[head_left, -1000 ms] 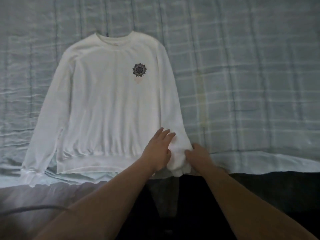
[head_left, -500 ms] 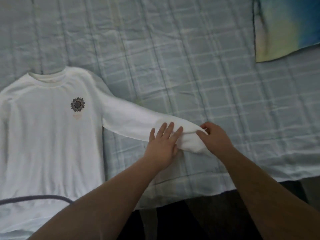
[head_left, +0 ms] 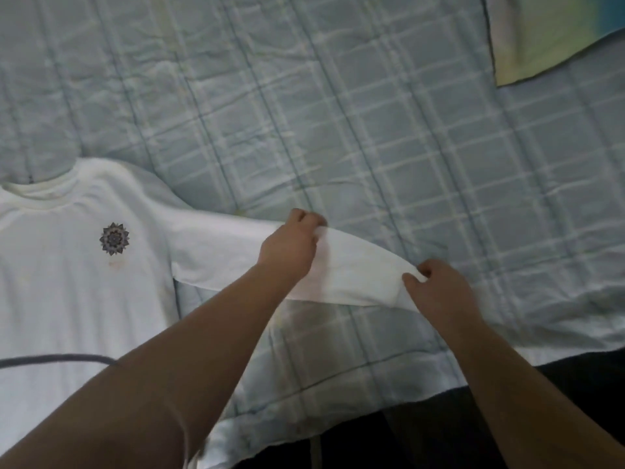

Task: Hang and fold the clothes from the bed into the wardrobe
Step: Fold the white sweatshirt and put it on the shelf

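Note:
A white long-sleeved sweatshirt [head_left: 77, 272] with a small dark flower print on the chest lies face up at the left of the bed. Its right-hand sleeve [head_left: 220, 252] is stretched out sideways across the quilt. My left hand [head_left: 291, 245] is closed on the sleeve's upper edge about midway along it. My right hand [head_left: 439, 286] pinches the cuff end, holding it slightly off the quilt. The sweatshirt's left side runs out of view.
The bed is covered by a pale blue checked quilt [head_left: 372, 130]. A blue, green and yellow cloth [head_left: 541, 35] lies at the top right corner. The quilt's near edge and a dark floor [head_left: 439, 434] are at the bottom. A thin dark cord [head_left: 57, 358] crosses the sweatshirt's lower left.
The sleeve lay alongside the body a second ago; both hands have swung it out to the right and raised it. My left hand went from flat on the sleeve to gripping it.

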`<action>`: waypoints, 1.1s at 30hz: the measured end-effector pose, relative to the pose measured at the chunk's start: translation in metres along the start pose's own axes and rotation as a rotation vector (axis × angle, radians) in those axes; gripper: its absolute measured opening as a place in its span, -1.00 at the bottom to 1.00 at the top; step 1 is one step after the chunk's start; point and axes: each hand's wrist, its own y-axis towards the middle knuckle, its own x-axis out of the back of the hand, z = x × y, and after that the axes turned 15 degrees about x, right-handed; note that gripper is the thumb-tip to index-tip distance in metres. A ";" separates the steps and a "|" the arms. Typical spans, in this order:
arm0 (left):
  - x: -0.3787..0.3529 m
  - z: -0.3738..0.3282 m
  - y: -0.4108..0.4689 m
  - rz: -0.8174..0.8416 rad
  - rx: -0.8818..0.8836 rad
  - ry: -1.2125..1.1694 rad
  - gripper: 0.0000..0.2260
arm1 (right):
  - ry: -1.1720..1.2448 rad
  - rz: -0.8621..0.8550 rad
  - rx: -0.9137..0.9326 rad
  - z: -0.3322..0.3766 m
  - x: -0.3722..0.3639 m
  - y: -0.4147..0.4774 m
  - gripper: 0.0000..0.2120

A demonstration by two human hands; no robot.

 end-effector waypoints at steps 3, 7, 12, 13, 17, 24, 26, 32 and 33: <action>0.013 -0.006 0.015 0.101 0.080 0.100 -0.74 | 0.164 -0.059 -0.034 0.003 0.001 -0.001 -0.86; 0.040 -0.016 0.031 0.247 0.187 0.064 -0.95 | 0.489 -0.201 -0.048 0.006 0.004 -0.005 -0.87; 0.043 -0.026 0.034 0.098 0.060 0.067 -0.96 | 0.742 -0.334 -0.141 0.001 0.015 0.001 -0.95; 0.040 -0.029 0.032 0.028 0.040 0.020 -0.96 | 0.741 -0.374 -0.139 0.000 0.018 0.002 -0.95; 0.020 -0.050 0.022 -0.103 0.000 -0.028 -0.94 | 0.535 -0.421 -0.068 -0.008 0.028 0.011 -0.97; -0.017 -0.069 0.021 -0.189 0.115 0.094 -0.81 | 0.185 -0.316 0.011 -0.034 0.020 0.020 -0.85; -0.021 -0.069 0.018 -0.207 0.100 0.075 -0.72 | 0.189 -0.321 -0.016 -0.035 0.018 0.022 -0.84; -0.014 -0.082 -0.025 -0.024 -0.129 -0.349 -0.74 | 0.565 -0.350 -0.075 0.001 0.026 0.011 -0.85; -0.013 -0.084 -0.036 0.102 -0.124 -0.453 -0.80 | 0.698 -0.310 -0.052 0.012 0.026 0.007 -0.83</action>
